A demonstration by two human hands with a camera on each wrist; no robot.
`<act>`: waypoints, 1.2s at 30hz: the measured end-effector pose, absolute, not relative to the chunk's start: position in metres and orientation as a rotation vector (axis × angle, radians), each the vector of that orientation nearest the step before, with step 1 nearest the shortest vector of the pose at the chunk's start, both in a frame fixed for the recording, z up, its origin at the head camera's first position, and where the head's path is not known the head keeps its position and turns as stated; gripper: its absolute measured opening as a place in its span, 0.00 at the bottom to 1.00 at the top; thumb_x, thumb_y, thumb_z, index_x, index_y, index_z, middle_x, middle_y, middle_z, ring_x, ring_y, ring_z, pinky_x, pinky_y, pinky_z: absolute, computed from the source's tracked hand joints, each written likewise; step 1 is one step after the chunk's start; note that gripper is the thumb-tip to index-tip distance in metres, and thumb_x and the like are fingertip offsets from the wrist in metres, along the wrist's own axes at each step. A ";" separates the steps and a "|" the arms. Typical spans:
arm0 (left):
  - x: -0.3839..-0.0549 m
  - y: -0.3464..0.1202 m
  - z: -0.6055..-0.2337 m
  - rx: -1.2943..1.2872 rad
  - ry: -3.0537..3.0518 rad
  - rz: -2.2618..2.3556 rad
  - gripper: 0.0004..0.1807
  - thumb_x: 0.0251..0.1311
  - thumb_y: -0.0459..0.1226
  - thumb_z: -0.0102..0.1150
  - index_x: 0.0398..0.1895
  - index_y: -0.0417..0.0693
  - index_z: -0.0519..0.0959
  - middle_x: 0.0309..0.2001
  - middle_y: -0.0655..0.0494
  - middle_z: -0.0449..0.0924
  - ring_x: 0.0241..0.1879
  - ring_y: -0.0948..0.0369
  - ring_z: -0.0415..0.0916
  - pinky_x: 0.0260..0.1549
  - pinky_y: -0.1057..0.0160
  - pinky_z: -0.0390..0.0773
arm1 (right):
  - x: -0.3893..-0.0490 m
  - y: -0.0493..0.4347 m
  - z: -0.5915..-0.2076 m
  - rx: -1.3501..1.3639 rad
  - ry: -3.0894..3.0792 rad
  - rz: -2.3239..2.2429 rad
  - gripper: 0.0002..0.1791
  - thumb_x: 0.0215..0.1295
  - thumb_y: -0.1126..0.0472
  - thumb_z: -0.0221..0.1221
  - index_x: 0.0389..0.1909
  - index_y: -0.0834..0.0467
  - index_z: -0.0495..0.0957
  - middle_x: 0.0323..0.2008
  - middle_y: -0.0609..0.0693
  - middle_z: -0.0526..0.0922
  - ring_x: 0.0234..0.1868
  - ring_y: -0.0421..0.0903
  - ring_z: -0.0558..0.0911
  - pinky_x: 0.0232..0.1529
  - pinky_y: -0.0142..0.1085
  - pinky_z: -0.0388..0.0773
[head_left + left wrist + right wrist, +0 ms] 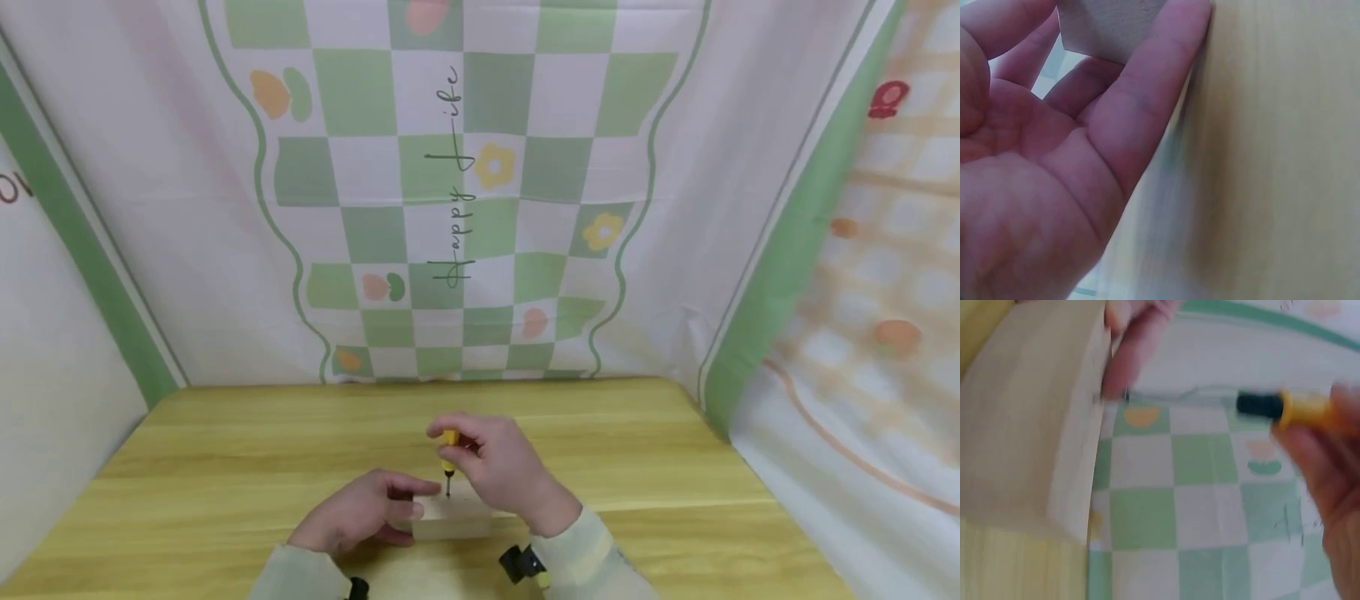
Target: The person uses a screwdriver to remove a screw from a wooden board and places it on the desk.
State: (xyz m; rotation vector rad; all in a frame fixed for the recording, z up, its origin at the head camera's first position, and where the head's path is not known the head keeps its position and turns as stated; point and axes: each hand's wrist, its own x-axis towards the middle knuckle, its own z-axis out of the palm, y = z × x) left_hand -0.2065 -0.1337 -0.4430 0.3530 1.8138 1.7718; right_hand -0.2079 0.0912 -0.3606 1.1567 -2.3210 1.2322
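Apparently screwing into the block (452, 529), toward the near edge of the surface (217, 454), gripping it in the left hand (366, 508) and pinching the driver (448, 467) upright in the right hand (504, 467), next likely needing steady turning.

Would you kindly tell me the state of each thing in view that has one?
Wooden block: steadied at its left end
Yellow-handled screwdriver: upright, tip down over the block
Left hand: holding the block
Right hand: gripping the screwdriver's handle
Green-checked cloth: hanging
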 end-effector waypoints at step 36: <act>-0.206 -0.132 -0.446 0.363 1.854 1.771 0.22 0.64 0.35 0.65 0.61 0.40 0.79 0.61 0.48 0.74 0.51 0.53 0.70 0.44 0.48 0.82 | -0.186 0.051 -0.368 0.581 -2.206 0.724 0.16 0.60 0.67 0.70 0.48 0.65 0.83 0.32 0.54 0.87 0.27 0.44 0.84 0.27 0.35 0.83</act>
